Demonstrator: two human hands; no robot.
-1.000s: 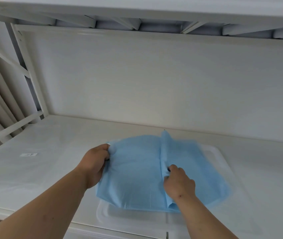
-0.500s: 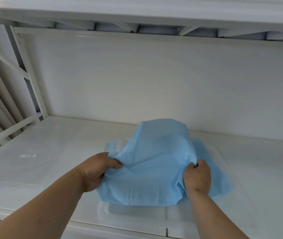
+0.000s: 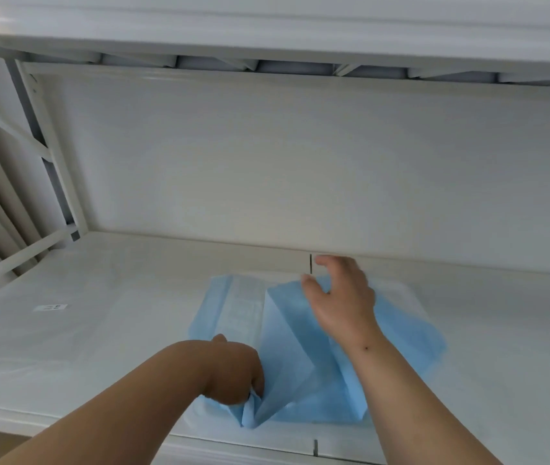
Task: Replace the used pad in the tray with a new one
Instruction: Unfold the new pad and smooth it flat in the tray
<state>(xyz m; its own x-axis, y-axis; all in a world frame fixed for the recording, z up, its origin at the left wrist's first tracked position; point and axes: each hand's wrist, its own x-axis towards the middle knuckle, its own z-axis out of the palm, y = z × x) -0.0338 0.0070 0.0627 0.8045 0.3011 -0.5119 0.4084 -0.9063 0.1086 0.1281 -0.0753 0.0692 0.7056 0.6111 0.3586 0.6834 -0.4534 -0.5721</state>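
Pad (image 3: 304,360) now spread flatter; right hand (image 3: 342,297) released it, left hand (image 3: 236,374) grips

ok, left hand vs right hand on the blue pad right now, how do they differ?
The left hand is curled, pinching a bunched near edge of the thin blue sheet pad; the right hand is spread open and grips nothing. The left hand sits at the pad's near-left corner; the right hand is over its far side. Both are bare and over the pad.

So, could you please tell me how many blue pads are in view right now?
1: a single blue pad, partly unfolded over the tray on the shelf, gripped by the left hand. Another could lie hidden beneath it.
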